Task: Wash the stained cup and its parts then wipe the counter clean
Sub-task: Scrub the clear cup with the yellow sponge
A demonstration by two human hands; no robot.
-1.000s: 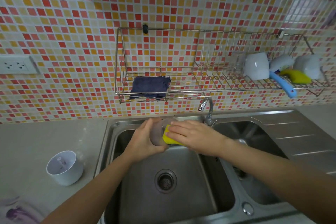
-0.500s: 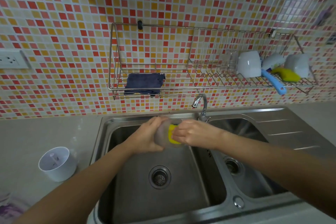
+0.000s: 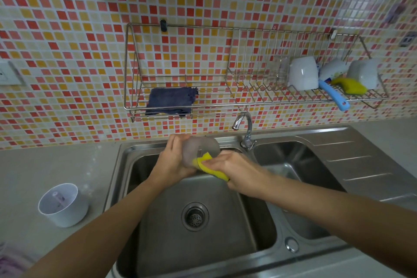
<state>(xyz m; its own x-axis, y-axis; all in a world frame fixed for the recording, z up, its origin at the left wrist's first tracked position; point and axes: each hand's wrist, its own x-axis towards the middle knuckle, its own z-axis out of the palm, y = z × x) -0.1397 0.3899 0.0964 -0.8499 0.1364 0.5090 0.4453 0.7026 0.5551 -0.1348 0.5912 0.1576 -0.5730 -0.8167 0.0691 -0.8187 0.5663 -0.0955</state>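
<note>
Pale counter (image 3: 56, 165) with a double steel sink (image 3: 117, 178) under a tap (image 3: 244, 126). Wire rack (image 3: 203, 27) on the tiled wall above, a dark cloth (image 3: 171, 100) lying in its left bay.

Both hands together over the back of the left basin:
- Left hand (image 3: 173, 162) curled round a cloudy, rounded cup part (image 3: 198, 149).
- Right hand (image 3: 237, 169) gripping a yellow sponge (image 3: 209, 166), pressed to the part's lower right face.

Sponge thus to the right of and just below the part. Right hand placed for scrubbing, left for turning, as judged. Long axis of the part not clear.

White cup (image 3: 65, 207) upright on the counter, well left of the sink, nearer the left hand.

Hidden or unclear:
- the part's exact kind and its far side
- the fingertips behind it
- a purple stain (image 3: 9, 262), cut off at lower left
- no water to be made out at the tap
</note>
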